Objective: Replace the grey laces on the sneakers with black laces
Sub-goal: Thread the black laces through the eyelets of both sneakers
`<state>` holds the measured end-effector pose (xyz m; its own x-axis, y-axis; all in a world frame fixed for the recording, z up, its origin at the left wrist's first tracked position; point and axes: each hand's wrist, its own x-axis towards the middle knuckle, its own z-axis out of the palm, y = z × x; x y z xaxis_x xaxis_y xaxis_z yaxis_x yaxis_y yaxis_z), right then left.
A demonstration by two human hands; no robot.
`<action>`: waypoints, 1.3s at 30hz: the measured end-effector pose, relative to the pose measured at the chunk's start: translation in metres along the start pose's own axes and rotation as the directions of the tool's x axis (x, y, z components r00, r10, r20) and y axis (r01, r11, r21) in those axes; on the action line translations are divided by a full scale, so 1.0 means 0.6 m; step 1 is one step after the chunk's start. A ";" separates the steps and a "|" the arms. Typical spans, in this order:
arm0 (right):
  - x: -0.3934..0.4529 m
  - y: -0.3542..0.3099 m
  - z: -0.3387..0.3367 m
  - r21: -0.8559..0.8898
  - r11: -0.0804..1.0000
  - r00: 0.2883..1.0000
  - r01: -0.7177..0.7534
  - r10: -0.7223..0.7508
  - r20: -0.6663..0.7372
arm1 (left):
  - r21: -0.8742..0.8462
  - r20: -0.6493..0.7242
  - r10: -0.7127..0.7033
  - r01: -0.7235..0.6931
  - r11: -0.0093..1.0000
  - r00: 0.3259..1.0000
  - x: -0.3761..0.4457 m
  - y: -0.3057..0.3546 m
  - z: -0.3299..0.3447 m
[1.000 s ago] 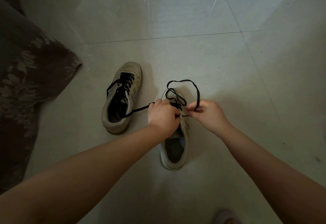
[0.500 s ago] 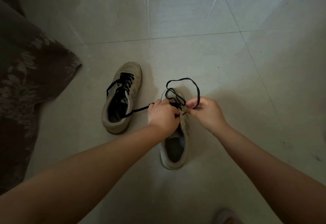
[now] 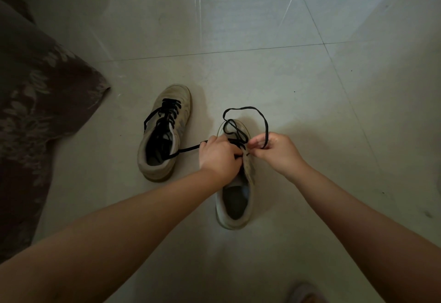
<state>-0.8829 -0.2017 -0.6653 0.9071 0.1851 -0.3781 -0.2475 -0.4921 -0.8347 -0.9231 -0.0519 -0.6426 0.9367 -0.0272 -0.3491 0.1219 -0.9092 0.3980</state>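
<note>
A pale tiled floor [image 3: 262,28] fills the view, dim and crossed by thin grout lines. At the left edge lies a dark brown cloth [image 3: 35,111] with a faint leaf pattern, one corner reaching toward the shoes. 2 bare forearms reach in from the bottom corners and meet over the shoes.

2 worn beige sneakers stand on the floor, toes pointing away from the person. The left sneaker [image 3: 164,133] sits just beside the other and is threaded with a black lace across its eyelets. The right sneaker [image 3: 235,197] is under the hands, its heel opening in plain sight and its front partly covered.

The left hand [image 3: 219,157] is curled over the middle of the right sneaker and grips a black lace [image 3: 245,109]; one strand runs from it leftward to the left sneaker's opening. The right hand [image 3: 276,151] pinches the same lace at the sneaker's right edge, fingers bent round it. Between the hands the lace rises in a wide loop over the toe and crosses itself there.
</note>
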 end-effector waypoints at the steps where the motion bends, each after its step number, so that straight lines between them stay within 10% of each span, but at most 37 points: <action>1: 0.002 -0.001 0.000 -0.010 1.000 1.000 0.001 -0.001 0.005 | -0.004 0.001 -0.002 0.002 1.000 1.000 0.000 0.000 0.000; 21: -0.025 -0.001 0.028 0.089 0.996 0.997 0.017 -0.011 -0.071 | -0.065 -0.009 0.000 0.000 0.998 1.000 0.007 -0.002 0.003; 31: -0.029 0.006 0.040 0.220 0.969 0.989 -0.113 0.132 -0.073 | -0.425 0.040 -0.036 0.050 0.904 0.999 0.015 -0.019 -0.015; 33: -0.026 0.005 0.039 0.199 0.976 0.989 -0.085 0.107 -0.100 | -0.707 0.132 -0.118 0.177 0.685 0.984 0.017 -0.029 -0.033; 37: -0.025 0.009 0.036 0.084 0.993 0.985 -0.085 0.096 -0.140 | -0.915 0.372 -0.085 0.350 -0.201 0.924 0.013 -0.077 -0.086; 39: -0.025 0.012 0.036 0.047 0.997 0.985 -0.065 0.072 -0.160 | -0.873 0.430 -0.126 0.377 -0.311 0.894 0.010 -0.101 -0.102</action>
<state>-0.9059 -0.1895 -0.6742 0.9297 0.0109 -0.3683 -0.3218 -0.4628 -0.8260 -0.9049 0.0281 -0.6169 0.6805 -0.0884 -0.7274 0.6013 0.6347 0.4854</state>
